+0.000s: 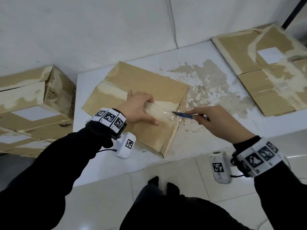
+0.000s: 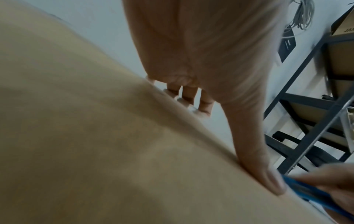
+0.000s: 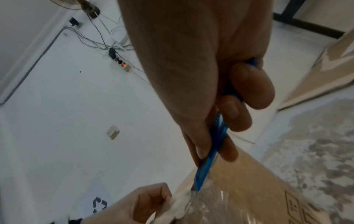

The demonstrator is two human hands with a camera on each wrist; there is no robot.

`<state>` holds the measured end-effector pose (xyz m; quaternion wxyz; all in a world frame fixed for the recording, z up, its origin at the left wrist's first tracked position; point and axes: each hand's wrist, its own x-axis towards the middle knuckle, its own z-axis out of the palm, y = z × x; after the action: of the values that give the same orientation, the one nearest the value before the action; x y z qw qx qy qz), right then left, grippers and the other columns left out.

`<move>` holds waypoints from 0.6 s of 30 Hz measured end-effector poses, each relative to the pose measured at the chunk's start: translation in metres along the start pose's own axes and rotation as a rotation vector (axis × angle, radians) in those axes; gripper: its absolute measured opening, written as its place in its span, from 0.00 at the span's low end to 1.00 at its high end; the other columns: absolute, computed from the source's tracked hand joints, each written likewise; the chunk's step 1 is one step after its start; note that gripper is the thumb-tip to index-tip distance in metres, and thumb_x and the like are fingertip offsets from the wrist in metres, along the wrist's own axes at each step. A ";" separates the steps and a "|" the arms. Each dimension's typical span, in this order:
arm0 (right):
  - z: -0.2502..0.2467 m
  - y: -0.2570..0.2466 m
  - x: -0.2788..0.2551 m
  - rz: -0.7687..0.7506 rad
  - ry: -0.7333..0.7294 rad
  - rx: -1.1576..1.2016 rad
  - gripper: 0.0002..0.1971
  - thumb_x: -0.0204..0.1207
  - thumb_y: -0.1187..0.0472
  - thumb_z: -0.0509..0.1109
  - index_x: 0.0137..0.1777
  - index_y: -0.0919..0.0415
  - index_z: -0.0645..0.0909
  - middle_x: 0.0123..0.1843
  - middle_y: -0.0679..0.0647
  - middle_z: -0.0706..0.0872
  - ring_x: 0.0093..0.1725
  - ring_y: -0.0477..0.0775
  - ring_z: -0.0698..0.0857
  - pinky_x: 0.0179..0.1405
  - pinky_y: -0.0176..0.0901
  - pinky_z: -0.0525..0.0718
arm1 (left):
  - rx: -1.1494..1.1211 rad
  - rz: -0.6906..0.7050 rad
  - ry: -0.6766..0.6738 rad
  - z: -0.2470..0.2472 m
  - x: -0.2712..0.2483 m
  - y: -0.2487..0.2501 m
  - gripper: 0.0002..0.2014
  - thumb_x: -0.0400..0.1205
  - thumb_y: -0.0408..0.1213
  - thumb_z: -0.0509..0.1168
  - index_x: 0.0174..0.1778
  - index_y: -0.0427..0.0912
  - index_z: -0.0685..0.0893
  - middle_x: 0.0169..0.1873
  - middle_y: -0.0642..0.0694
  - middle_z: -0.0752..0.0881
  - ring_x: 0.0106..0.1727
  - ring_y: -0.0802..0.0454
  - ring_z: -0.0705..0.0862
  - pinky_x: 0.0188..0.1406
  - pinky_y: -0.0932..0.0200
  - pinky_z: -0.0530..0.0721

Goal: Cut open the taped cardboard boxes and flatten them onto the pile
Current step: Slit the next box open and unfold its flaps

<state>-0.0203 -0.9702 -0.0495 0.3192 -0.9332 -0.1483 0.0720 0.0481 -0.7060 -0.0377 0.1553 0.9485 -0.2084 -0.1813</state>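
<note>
A brown cardboard box (image 1: 141, 80) lies flat on the white table (image 1: 207, 143). My left hand (image 1: 146, 110) rests on its top, fingers curled round a lifted strip of clear tape (image 1: 162, 112), thumb pressed on the cardboard. My right hand (image 1: 199, 113) grips a blue utility knife (image 1: 186, 115) with its blade tip at the tape near the box's right edge. In the right wrist view the knife (image 3: 210, 159) points down into the crinkled tape (image 3: 210, 209) beside the left hand (image 3: 138, 201). In the blurred left wrist view, the box (image 2: 95, 136) and the knife (image 2: 314, 194) show.
Flattened boxes (image 1: 265, 77) lie piled at the table's right end. Taped boxes (image 1: 33, 97) are stacked off the table's left side. Peeled patches mark the tabletop right of the box. A metal shelf rack (image 2: 306, 106) stands nearby. A power strip (image 3: 124, 66) with cables lies on the floor.
</note>
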 end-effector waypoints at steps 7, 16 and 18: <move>0.012 0.004 -0.006 0.100 0.024 0.164 0.13 0.84 0.60 0.62 0.63 0.49 0.83 0.33 0.47 0.83 0.25 0.37 0.78 0.24 0.26 0.73 | 0.089 0.072 -0.084 -0.003 0.007 0.018 0.31 0.63 0.61 0.77 0.55 0.49 0.76 0.51 0.51 0.79 0.56 0.50 0.73 0.66 0.52 0.63; 0.012 0.016 -0.019 0.169 -0.038 0.409 0.13 0.83 0.61 0.62 0.62 0.50 0.84 0.33 0.53 0.83 0.20 0.41 0.71 0.22 0.27 0.69 | -0.137 -0.011 -0.070 0.005 0.009 0.017 0.35 0.51 0.68 0.75 0.47 0.52 0.79 0.53 0.49 0.81 0.60 0.50 0.75 0.64 0.58 0.52; 0.016 0.016 -0.020 0.184 -0.033 0.441 0.13 0.83 0.60 0.62 0.62 0.51 0.84 0.32 0.52 0.83 0.20 0.41 0.70 0.21 0.29 0.70 | -0.184 0.000 -0.041 0.008 0.008 0.015 0.37 0.46 0.72 0.67 0.46 0.53 0.79 0.52 0.50 0.81 0.59 0.50 0.75 0.63 0.59 0.50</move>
<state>-0.0394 -0.9797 -0.0716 0.5049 -0.8493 -0.0487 0.1464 0.0460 -0.7243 -0.0416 0.2374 0.9264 -0.1938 -0.2189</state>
